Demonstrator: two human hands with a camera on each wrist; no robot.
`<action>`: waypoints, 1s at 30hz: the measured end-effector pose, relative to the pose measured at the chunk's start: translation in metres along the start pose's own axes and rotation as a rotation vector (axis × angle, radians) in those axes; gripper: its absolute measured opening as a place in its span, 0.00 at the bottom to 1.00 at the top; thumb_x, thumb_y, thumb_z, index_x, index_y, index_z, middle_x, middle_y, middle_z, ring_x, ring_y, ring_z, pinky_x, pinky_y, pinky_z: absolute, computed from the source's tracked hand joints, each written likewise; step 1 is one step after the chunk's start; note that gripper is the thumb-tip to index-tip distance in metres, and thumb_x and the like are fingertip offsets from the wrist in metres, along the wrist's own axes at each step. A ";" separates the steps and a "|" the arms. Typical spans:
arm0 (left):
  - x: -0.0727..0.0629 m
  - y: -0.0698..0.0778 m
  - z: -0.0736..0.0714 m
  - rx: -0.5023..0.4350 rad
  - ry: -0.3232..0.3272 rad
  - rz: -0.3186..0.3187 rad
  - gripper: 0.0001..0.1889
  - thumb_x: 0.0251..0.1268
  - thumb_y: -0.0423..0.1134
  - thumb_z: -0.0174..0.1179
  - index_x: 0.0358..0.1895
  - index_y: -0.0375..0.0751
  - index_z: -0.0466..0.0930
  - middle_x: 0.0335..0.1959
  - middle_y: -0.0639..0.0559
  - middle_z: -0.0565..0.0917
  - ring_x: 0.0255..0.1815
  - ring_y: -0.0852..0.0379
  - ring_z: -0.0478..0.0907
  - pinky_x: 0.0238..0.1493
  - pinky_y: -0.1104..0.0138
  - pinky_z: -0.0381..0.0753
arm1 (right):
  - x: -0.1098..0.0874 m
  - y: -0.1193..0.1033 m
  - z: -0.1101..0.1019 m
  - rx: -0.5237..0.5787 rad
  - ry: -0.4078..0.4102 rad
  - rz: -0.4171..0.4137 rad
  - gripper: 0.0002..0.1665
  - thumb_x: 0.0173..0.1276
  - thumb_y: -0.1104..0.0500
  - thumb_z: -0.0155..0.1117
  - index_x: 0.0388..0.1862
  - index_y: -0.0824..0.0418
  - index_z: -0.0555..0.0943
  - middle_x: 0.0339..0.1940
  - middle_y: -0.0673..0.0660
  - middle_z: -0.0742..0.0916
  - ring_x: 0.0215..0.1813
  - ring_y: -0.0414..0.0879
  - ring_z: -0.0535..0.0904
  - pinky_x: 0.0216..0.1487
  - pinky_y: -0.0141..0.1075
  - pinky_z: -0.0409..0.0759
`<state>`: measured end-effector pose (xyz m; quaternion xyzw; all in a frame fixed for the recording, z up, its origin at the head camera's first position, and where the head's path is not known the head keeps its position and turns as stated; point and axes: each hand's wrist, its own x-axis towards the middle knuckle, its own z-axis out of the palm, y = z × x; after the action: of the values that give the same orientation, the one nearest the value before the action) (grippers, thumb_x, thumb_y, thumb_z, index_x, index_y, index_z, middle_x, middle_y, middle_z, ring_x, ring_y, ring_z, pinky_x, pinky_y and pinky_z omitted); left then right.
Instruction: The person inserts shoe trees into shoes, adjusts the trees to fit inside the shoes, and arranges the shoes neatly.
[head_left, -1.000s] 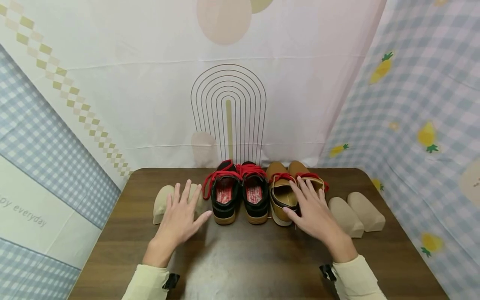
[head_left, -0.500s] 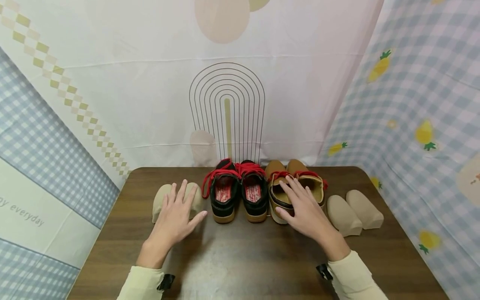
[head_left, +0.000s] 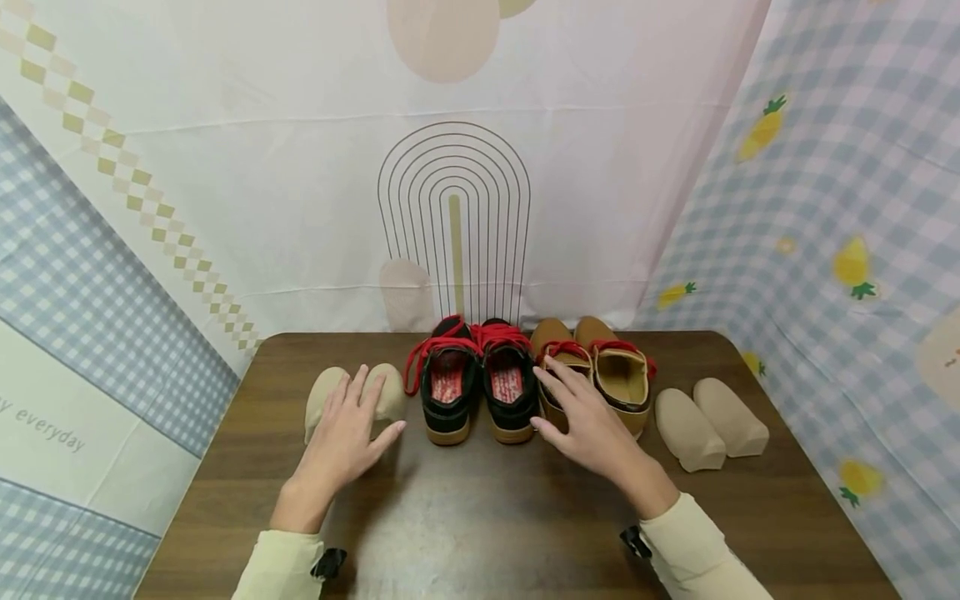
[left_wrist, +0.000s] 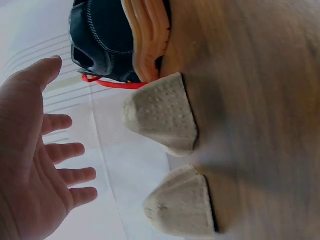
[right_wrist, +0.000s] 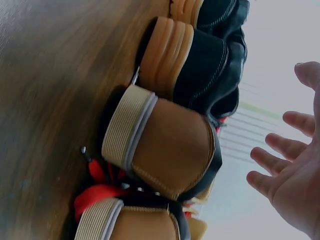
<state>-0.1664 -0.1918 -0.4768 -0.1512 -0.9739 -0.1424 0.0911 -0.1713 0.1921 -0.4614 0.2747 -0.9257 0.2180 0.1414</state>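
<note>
My left hand [head_left: 341, 437] hovers with spread fingers over a pair of beige moulded shoe inserts [head_left: 388, 390]; the left wrist view shows the palm apart from both inserts [left_wrist: 162, 112]. Right of them stands a pair of black sneakers [head_left: 512, 411] with red laces, heels toward me. Beside these is a pair of tan shoes [head_left: 637, 414], also red-laced. Above the left tan shoe [right_wrist: 175, 140] my right hand [head_left: 592, 425] is held with fingers extended, hiding part of it in the head view. Neither hand holds anything.
Another pair of beige inserts [head_left: 686, 429] lies at the right of the brown wooden table [head_left: 465, 517]. A white printed cloth [head_left: 300, 208] hangs behind the table's back edge, and blue checked cloth [head_left: 810, 250] hangs at the right side.
My right hand has moved left, from between the tan shoes to over the left one, uncovering the right one. My left hand has drifted slightly left.
</note>
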 end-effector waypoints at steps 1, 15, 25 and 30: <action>0.000 -0.002 0.001 -0.004 0.009 0.004 0.43 0.70 0.58 0.63 0.79 0.35 0.61 0.79 0.28 0.60 0.78 0.23 0.57 0.76 0.35 0.58 | 0.002 -0.002 0.001 0.003 0.000 -0.013 0.44 0.70 0.46 0.71 0.81 0.53 0.66 0.81 0.59 0.68 0.78 0.60 0.67 0.71 0.61 0.72; -0.008 -0.019 0.007 -0.075 0.107 0.019 0.41 0.69 0.53 0.66 0.78 0.34 0.64 0.75 0.28 0.66 0.75 0.29 0.65 0.74 0.40 0.66 | 0.018 -0.020 0.019 0.030 0.040 -0.190 0.42 0.66 0.51 0.76 0.77 0.57 0.72 0.77 0.60 0.73 0.75 0.58 0.73 0.67 0.54 0.79; -0.006 -0.030 0.004 -0.113 0.197 0.087 0.35 0.66 0.46 0.70 0.70 0.28 0.72 0.67 0.28 0.76 0.68 0.30 0.73 0.68 0.39 0.72 | 0.032 -0.030 0.026 0.029 0.025 -0.222 0.36 0.68 0.54 0.75 0.73 0.60 0.75 0.74 0.62 0.76 0.72 0.56 0.75 0.67 0.50 0.79; -0.005 -0.029 0.006 -0.127 0.197 0.071 0.34 0.65 0.46 0.70 0.67 0.27 0.74 0.63 0.29 0.79 0.65 0.31 0.75 0.67 0.40 0.73 | 0.041 -0.034 0.029 -0.005 0.020 -0.250 0.35 0.68 0.56 0.75 0.71 0.61 0.77 0.73 0.63 0.78 0.71 0.56 0.76 0.67 0.50 0.79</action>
<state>-0.1716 -0.2179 -0.4910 -0.1764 -0.9433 -0.2145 0.1817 -0.1890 0.1342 -0.4599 0.3854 -0.8834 0.1990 0.1775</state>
